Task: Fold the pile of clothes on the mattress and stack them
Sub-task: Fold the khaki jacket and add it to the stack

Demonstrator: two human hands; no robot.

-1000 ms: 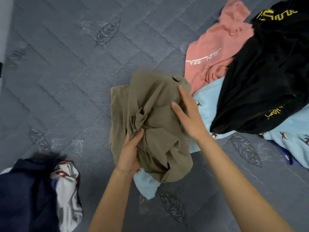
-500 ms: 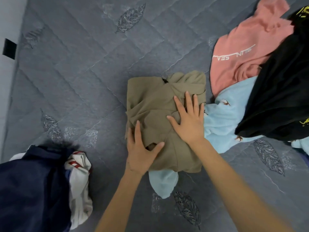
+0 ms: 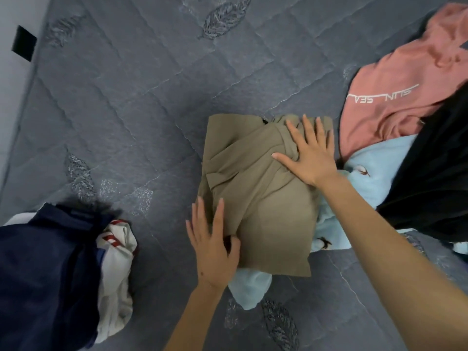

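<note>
On the gray mattress [image 3: 126, 110], my left hand [image 3: 211, 249] and right hand [image 3: 312, 158] press flat, gripping nothing, on the soft-looking, light tan shirt [image 3: 266, 211]; I'd grab its 3 and 9 o'clock edges.

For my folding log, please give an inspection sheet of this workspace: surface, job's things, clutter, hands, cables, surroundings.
Surface: grey quilted mattress with leaf pattern.
Job's things: folded khaki garment lies partly on a light blue garment; pink garment and black garment heaped at right; navy garment and white garment bunched at lower left.
Clutter: nothing seen.
Hands: left hand flat on the khaki garment's near left edge; right hand flat on its far right part.
Cables: nothing seen.
Surroundings: pale wall at left, bearing a small black object.
</note>
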